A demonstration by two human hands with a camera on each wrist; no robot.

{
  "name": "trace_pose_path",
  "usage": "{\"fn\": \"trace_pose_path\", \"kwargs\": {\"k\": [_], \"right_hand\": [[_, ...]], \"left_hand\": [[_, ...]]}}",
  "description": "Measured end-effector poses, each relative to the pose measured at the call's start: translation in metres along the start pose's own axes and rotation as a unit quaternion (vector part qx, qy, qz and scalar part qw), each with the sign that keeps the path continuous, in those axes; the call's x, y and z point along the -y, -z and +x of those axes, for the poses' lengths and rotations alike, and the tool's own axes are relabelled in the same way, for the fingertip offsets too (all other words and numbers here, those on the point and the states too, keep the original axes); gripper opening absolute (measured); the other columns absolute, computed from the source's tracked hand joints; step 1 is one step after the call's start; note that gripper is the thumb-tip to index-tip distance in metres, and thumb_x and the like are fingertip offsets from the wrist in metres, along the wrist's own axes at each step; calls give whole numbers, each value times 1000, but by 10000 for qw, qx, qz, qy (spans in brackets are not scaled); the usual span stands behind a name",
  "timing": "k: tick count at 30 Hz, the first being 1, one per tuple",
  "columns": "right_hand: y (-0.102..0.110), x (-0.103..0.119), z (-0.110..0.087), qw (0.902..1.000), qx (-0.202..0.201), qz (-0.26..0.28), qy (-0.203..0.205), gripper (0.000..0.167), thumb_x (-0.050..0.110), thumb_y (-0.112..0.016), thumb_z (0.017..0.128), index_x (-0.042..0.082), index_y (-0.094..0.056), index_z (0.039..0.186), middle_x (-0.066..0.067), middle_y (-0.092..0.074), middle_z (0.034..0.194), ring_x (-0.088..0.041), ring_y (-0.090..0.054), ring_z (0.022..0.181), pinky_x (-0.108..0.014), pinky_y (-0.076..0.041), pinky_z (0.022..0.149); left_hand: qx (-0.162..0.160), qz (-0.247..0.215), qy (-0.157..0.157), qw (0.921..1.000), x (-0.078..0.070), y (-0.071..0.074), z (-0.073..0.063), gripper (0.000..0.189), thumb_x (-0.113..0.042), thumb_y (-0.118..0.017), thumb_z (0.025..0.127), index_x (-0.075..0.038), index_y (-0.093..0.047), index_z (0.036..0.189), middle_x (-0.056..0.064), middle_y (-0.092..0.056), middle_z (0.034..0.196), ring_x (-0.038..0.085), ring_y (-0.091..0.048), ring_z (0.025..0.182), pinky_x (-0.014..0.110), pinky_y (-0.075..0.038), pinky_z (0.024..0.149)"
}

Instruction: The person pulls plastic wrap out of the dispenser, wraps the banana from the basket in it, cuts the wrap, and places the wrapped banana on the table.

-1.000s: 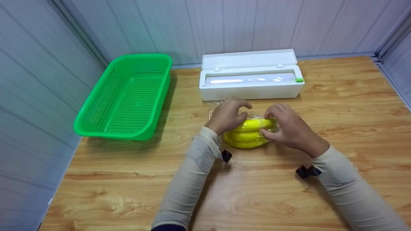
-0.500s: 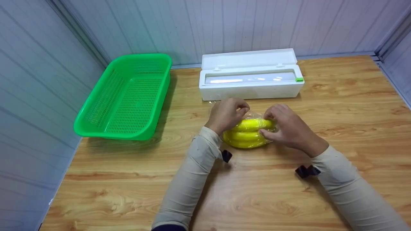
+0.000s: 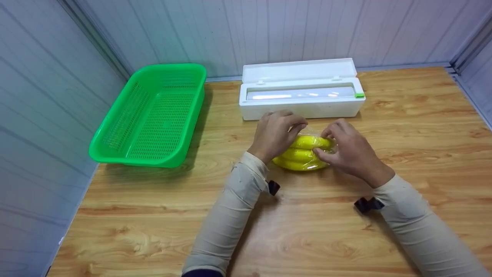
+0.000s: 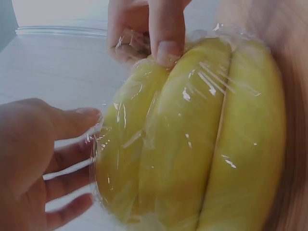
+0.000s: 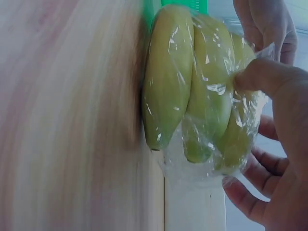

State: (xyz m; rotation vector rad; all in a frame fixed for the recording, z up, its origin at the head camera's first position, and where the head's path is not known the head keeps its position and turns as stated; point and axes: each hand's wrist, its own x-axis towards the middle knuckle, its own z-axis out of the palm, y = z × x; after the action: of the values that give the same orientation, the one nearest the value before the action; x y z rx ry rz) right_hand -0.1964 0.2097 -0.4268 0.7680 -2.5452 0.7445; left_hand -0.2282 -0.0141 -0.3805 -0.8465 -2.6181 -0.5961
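A bunch of yellow bananas [image 3: 301,155] lies on the table, wrapped in clear cling film [image 4: 130,139] that wrinkles and shines over the fruit. At the upper edge of the bunch, my left hand [image 3: 275,132] pinches the film between thumb and fingers. My right hand [image 3: 351,152] grips the right end of the bananas, its thumb pressed on the front, as the right wrist view shows. Behind them stands a white cling film box [image 3: 301,109], its lid raised and a film roll [image 3: 300,94] inside.
To the left stands a green perforated basket [image 3: 186,134]. A green slider [image 3: 359,95] sits at the right end of the box's front edge. Pale panel walls [image 3: 215,34] enclose the wooden table [image 3: 307,231] at the back and sides.
The bananas have shifted slightly away from me and to the right. My left hand has moved up and right, closing its fingers on the film. The right hand stays on the bunch.
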Motion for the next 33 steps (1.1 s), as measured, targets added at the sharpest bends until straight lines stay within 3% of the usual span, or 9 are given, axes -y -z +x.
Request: {"fn": "trace_pose_path", "kwargs": {"k": [4, 9, 15, 18, 23, 25, 29, 33], "right_hand": [[1, -1, 0, 9999, -49, -60, -112, 36, 23, -82, 82, 4, -59, 103, -9, -57, 101, -24, -54, 86, -39, -46, 71], [4, 0, -1, 9990, 46, -57, -450, 34, 24, -79, 85, 5, -60, 105, -8, -64, 97, -25, -58, 79, -39, -47, 66], [7, -1, 0, 9978, 77, -302, -581, 35, 30, -79, 85, 6, -60, 103, -6, -63, 91, -23, -57, 74, -37, -47, 63], [9, -3, -1, 9970, -14, -536, -552, 35, 31, -80, 84, 7, -60, 100, -4, -62, 86, -21, -53, 68, -36, -43, 59], [11, -5, -1, 9961, -224, -786, -340, 35, 30, -81, 83, 6, -60, 98, -5, -60, 81, -22, -49, 60, -34, -37, 53], [10, -5, -1, 9966, -264, -749, -219, 35, 28, -80, 83, 6, -59, 102, -7, -61, 87, -23, -50, 62, -35, -38, 55], [6, -5, 1, 9975, -442, -465, 292, 37, 16, -80, 83, 7, -62, 115, -16, -62, 111, -31, -60, 81, -46, -47, 63], [1, -6, 2, 9930, -676, -130, 963, 35, 2, -80, 80, 9, -70, 112, -18, -60, 127, -37, -63, 103, -55, -52, 78]], "left_hand": [[-117, -80, -361, 9992, -2, -1, -1, 19, -29, -63, 100, -18, -78, 106, -5, -68, 90, 11, -58, 79, 31, -45, 83], [-36, -212, -884, 9959, -3, 0, -2, 17, -23, -65, 99, -13, -77, 104, -2, -63, 90, 13, -54, 79, 26, -44, 76], [358, -320, -947, 9943, -6, -1, -3, 22, -31, -75, 91, -15, -76, 106, -3, -57, 95, 12, -50, 88, 23, -41, 75], [438, -243, -1036, 9934, -6, -5, -3, 22, -28, -78, 89, -15, -76, 106, -2, -56, 97, 13, -49, 92, 23, -41, 79], [237, -171, -1341, 9905, -5, -12, -2, 9, -16, -71, 94, -13, -78, 98, -1, -57, 95, 15, -50, 90, 23, -41, 77], [117, -144, -1428, 9896, -4, -14, -2, 10, -14, -69, 95, -14, -78, 94, -2, -57, 94, 14, -50, 89, 23, -41, 76], [-5, -23, -1579, 9874, -4, -16, -2, 10, -15, -69, 95, -14, -79, 92, -1, -58, 95, 15, -51, 90, 23, -42, 77], [162, 100, -1584, 9872, -5, -13, -3, 11, -17, -68, 96, -15, -79, 93, 0, -61, 99, 16, -53, 94, 24, -45, 81]]}}
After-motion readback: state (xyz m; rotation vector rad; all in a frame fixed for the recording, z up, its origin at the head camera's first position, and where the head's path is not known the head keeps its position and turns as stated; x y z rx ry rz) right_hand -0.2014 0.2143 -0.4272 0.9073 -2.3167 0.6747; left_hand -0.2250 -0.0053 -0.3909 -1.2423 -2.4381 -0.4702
